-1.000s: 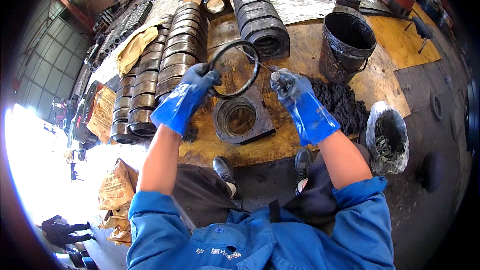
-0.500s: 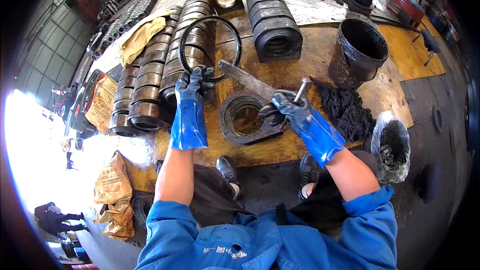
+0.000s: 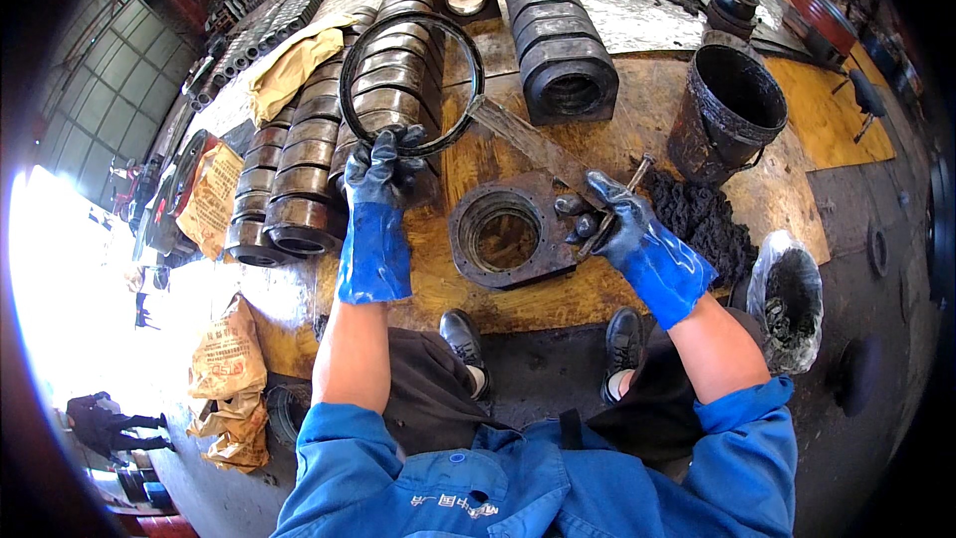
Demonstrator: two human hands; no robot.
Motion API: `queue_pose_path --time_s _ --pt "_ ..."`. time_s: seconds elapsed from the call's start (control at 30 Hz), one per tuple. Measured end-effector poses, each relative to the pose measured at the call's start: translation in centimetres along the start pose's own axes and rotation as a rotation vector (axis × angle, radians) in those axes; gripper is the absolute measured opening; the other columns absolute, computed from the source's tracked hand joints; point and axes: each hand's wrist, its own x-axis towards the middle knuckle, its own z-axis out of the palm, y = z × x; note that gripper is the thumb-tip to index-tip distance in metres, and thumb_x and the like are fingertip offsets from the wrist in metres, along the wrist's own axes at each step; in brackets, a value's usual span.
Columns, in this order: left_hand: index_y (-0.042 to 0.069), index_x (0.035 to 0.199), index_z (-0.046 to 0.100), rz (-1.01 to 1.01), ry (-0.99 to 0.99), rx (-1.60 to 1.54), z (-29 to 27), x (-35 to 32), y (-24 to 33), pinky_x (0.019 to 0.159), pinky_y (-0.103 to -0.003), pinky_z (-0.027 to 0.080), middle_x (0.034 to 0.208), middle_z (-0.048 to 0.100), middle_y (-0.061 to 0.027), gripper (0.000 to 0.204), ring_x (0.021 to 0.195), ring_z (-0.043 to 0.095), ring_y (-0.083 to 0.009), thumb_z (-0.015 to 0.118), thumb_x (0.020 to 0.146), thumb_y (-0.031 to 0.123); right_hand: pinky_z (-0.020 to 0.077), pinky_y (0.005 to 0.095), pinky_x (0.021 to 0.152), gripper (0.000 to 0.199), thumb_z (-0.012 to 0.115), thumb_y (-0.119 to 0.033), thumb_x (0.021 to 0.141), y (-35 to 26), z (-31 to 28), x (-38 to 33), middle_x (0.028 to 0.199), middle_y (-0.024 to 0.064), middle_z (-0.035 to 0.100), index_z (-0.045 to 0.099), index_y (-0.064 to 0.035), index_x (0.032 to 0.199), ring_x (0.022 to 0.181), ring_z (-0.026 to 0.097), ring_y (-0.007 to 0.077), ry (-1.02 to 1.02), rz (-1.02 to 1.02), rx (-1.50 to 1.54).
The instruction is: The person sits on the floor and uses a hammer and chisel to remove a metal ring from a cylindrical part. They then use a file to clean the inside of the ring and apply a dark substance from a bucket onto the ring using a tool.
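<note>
Holding a large black rubber ring [image 3: 410, 80] upright, the left hand [image 3: 383, 171] in a blue glove has its fingers curled shut round the ring's lower arc, so the loop stands up and away from the palm, leaning over the metal sleeves behind it.

Item, right hand [image 3: 607, 221]: blue glove, fingers closed round the handle of a flat scraper blade [image 3: 528, 144]. The blade runs up and leftward from the grip, and its far tip touches the ring's right-hand edge. Judged: the ring is kept upright so that the blade can reach its rim.

Item, between the two grips and just below the blade: a square steel flange plate [image 3: 508, 231] with a round bore, lying flat on the yellowish workbench [image 3: 468, 284].

Item, above the left grip: rows of rusted cylindrical sleeves [image 3: 309, 149] laid side by side; a further row of dark ribbed sleeves [image 3: 558, 35] lies above the blade.

Item, above and to the right of the right grip: a blackened bucket [image 3: 727, 110], upright, open-topped. Just beside that hand, a heap of black grease [image 3: 702, 219] on the bench, probably within reach on purpose. Further right, a white bag [image 3: 792, 299] holding dark matter.

Item, well left of the left grip: brown paper sacks [image 3: 231, 364] below the bench edge.
</note>
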Motion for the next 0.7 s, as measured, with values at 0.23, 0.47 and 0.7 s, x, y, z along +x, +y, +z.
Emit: queue_pose_path --time_s 0.23,0.47,0.7 --pt "0.003 0.109 0.065 0.004 -0.049 -0.102 0.1 0.3 0.2 0.049 -0.023 0.047 0.104 0.072 -0.0165 0.024 0.064 0.068 -0.0170 0.062 0.097 0.024 0.0593 0.0493 0.057 0.028 0.061 -0.032 0.094 -0.5 -0.3 0.0 0.092 0.0171 0.071 0.065 -0.0112 0.111 0.055 0.062 0.0195 0.007 0.058 -0.001" --pt "0.001 0.112 0.063 -0.002 -0.087 -0.407 1.5 -0.2 -0.3 0.061 -0.030 0.057 0.109 0.070 -0.0204 0.022 0.079 0.069 -0.0256 0.064 0.093 0.014 0.0549 0.0454 0.055 0.031 0.057 -0.038 0.096 -0.3 -0.5 -0.3 0.093 0.0132 0.072 0.064 -0.0138 0.115 0.055 0.060 0.0160 -0.113 -0.032 0.068" --pt "0.005 0.108 0.064 -0.093 -0.111 -0.427 3.6 -2.0 0.6 0.064 -0.037 0.061 0.108 0.069 -0.0206 0.021 0.084 0.070 -0.0267 0.068 0.090 0.015 0.0569 0.0505 0.064 0.038 0.053 -0.039 0.097 -0.6 -1.4 0.2 0.096 0.0178 0.072 0.062 -0.0097 0.120 0.057 0.064 0.0208 -0.327 0.024 0.345"
